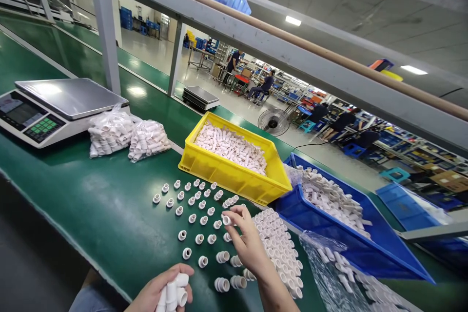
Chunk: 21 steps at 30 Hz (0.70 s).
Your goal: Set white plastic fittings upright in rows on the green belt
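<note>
Near the front edge of the green bench, my left hand (164, 287) is curled around several white plastic pipe fittings (171, 295). Farther right, my right hand (244, 236) pinches one white pipe fitting (226, 220) between thumb and fingers, just above the standing ones. Spaced-out white fittings (192, 218) stand upright in loose rows to the left of that hand. Some larger or stacked fittings (222, 284) stand nearer to me. Beyond my right wrist is a tightly packed block of white tubular fittings (278, 239), partly hidden by my forearm.
A yellow bin (234, 183) and a blue bin (351, 248), both full of white fittings, stand behind the rows. Two bagged lots (148, 141) lie beside a digital scale (69, 100) at left. A clear plastic bag (321, 263) lies at right. A metal frame (256, 24) crosses above.
</note>
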Each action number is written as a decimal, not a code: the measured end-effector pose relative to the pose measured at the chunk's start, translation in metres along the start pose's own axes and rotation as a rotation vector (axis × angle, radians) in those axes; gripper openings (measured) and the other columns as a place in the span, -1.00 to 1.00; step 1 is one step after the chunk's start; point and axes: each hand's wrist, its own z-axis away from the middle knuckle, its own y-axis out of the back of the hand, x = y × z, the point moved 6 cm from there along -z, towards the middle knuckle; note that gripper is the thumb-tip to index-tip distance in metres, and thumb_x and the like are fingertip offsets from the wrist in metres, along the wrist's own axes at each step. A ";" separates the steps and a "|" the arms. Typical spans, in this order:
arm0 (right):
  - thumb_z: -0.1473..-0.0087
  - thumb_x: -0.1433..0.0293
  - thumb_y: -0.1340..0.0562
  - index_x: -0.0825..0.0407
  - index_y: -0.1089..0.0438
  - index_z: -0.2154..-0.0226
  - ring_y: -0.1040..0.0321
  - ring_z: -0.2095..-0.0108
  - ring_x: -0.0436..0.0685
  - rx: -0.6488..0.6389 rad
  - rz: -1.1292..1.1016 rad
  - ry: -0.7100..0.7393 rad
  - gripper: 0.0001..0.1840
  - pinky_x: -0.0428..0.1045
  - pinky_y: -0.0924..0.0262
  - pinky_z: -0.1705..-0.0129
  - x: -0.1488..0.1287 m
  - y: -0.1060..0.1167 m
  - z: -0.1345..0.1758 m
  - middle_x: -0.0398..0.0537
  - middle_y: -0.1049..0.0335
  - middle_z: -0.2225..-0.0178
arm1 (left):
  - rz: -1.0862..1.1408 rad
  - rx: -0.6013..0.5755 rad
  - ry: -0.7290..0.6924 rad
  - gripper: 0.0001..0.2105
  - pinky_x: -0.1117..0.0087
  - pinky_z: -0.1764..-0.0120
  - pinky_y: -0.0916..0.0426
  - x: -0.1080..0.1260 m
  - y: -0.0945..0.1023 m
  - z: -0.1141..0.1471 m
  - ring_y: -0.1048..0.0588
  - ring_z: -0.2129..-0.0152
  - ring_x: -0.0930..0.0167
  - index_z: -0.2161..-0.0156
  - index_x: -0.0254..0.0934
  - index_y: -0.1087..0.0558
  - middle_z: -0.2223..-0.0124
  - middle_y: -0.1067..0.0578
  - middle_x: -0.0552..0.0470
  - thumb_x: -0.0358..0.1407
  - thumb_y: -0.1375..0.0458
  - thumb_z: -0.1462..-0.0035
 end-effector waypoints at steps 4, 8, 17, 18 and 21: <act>-0.13 0.35 -0.05 -0.03 -0.29 0.14 -0.23 0.16 0.08 -0.037 -0.001 -0.035 -0.76 0.01 -0.14 0.09 0.005 -0.002 -0.002 -0.07 -0.31 0.19 | 0.005 -0.060 0.013 -0.75 0.55 0.65 -0.13 0.001 -0.001 -0.001 -0.43 0.68 0.46 0.22 -0.28 -0.34 0.46 -0.50 -0.09 -0.19 0.10 -0.15; -0.13 0.35 -0.04 0.00 -0.23 0.24 -0.26 0.29 0.02 -0.060 -0.016 -0.104 -0.86 -0.06 -0.15 0.21 0.005 -0.005 -0.001 -0.15 -0.32 0.31 | -0.002 -0.063 0.019 -0.74 0.55 0.64 -0.14 0.002 -0.004 0.000 -0.43 0.67 0.46 0.23 -0.28 -0.34 0.45 -0.50 -0.09 -0.20 0.13 -0.16; -0.04 0.42 -0.07 0.02 -0.22 0.31 -0.25 0.35 0.01 -0.103 0.006 -0.063 -0.90 -0.09 -0.12 0.31 0.002 -0.005 -0.003 -0.14 -0.31 0.35 | -0.027 -0.042 0.018 -0.74 0.55 0.65 -0.11 0.003 -0.004 0.001 -0.42 0.68 0.46 0.23 -0.29 -0.34 0.47 -0.49 -0.08 -0.19 0.10 -0.14; -0.01 0.43 -0.09 0.02 -0.22 0.33 -0.23 0.34 0.02 -0.112 0.058 -0.051 -0.91 -0.08 -0.11 0.29 0.003 -0.005 -0.003 -0.15 -0.30 0.36 | -0.026 -0.060 0.017 -0.74 0.55 0.64 -0.12 0.003 -0.004 0.001 -0.43 0.67 0.46 0.23 -0.29 -0.34 0.46 -0.49 -0.08 -0.19 0.10 -0.14; 0.06 0.47 -0.12 0.02 -0.23 0.39 -0.18 0.33 0.03 -0.153 0.194 -0.021 -0.90 -0.07 -0.06 0.27 0.005 -0.009 -0.002 -0.15 -0.27 0.38 | -0.032 -0.105 0.015 -0.73 0.53 0.62 -0.15 0.003 -0.003 -0.001 -0.43 0.65 0.45 0.22 -0.29 -0.34 0.44 -0.50 -0.10 -0.17 0.10 -0.14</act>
